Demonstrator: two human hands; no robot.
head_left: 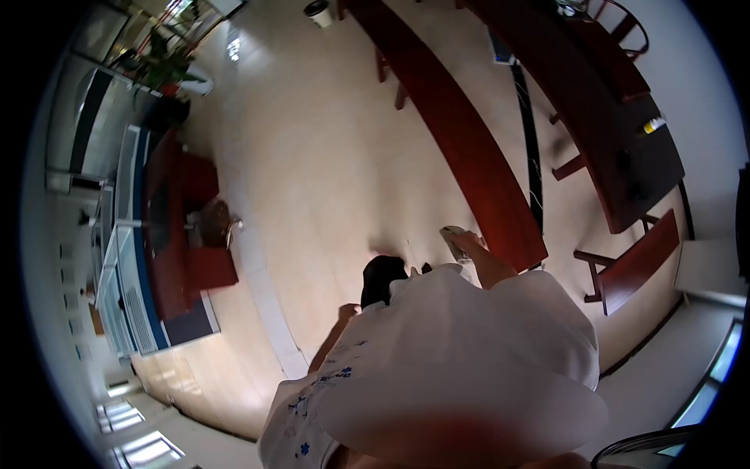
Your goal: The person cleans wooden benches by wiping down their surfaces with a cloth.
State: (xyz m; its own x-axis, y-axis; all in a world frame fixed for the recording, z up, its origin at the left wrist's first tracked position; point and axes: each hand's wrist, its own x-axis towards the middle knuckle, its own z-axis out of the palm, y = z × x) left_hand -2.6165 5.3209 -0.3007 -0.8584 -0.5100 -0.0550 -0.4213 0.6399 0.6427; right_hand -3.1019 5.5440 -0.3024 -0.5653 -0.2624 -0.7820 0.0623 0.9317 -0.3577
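Note:
My right hand [467,239] reaches forward and is closed on a bunched grey-beige cloth [451,243]. Both are beside the near end of a long reddish-brown wooden bench [500,211]; I cannot tell whether the cloth touches it. On the other side of my body, my left hand [348,311] hangs low next to the dark clothing on my leg [383,277]. Its fingers are too small and dim to make out. My white shirt [461,336] fills the lower middle of the view.
A dark wooden table [609,148] with a yellow-and-white bottle [653,125] stands to the right, a short bench [637,262] below it. At left are a red-brown desk [211,267] and a potted plant [160,66]. A bin [319,13] stands at the far end.

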